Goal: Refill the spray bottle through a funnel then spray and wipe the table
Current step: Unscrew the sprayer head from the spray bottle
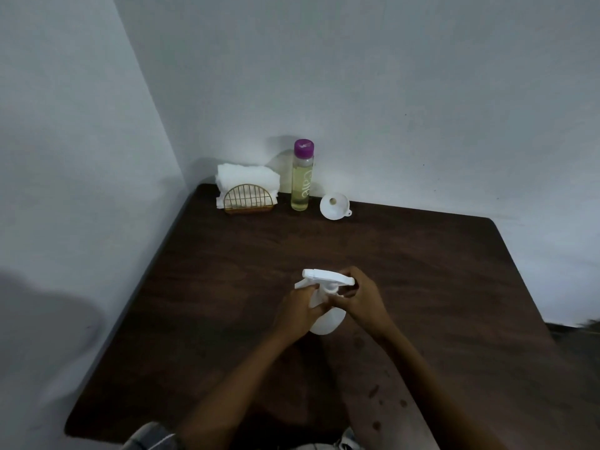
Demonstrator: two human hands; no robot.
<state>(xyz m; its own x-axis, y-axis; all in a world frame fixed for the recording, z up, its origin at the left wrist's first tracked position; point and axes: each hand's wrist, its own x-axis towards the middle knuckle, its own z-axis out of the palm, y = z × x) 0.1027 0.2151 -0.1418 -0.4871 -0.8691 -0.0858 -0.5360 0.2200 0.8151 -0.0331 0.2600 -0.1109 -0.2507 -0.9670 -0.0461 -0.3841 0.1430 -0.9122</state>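
Near the middle of the dark, wood-grained counter stands a white plastic spray bottle, rounded at its base. The left hand grips its neck; the right hand curls round the collar under the angular trigger head. Far back by the wall lies a white cone-shaped funnel on its side. Left of it stands a tall clear bottle (purple cap, pale yellow liquid), then folded white napkins in a half-round gold wire holder.
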